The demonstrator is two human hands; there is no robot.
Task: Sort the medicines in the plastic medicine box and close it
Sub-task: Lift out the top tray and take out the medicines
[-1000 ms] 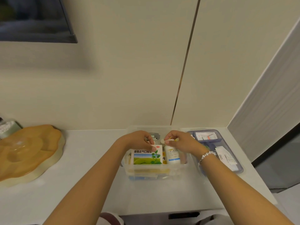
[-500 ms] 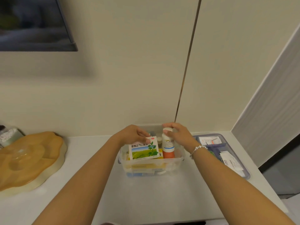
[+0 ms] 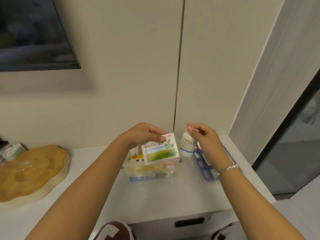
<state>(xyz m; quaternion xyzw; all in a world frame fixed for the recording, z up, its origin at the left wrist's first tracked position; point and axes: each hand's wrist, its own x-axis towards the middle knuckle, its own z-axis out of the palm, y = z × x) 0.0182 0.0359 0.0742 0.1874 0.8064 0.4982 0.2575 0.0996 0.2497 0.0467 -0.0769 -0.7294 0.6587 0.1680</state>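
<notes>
Head | left hand (image 3: 143, 135) grips carton (image 3: 160, 149), lifted higher | right hand (image 3: 204, 137) pinches bottle (image 3: 187, 144), raised from box (image 3: 152, 172)

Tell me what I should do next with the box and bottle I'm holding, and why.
Probably set both down beside the clear medicine box. The left hand holds the green-picture carton above it, the right hand holds the white bottle clear of it, and more packets remain inside to sort.

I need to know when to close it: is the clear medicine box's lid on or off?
Off. The clear plastic medicine box is open-topped, and its blue-tinted lid lies on the counter at its right.
</notes>
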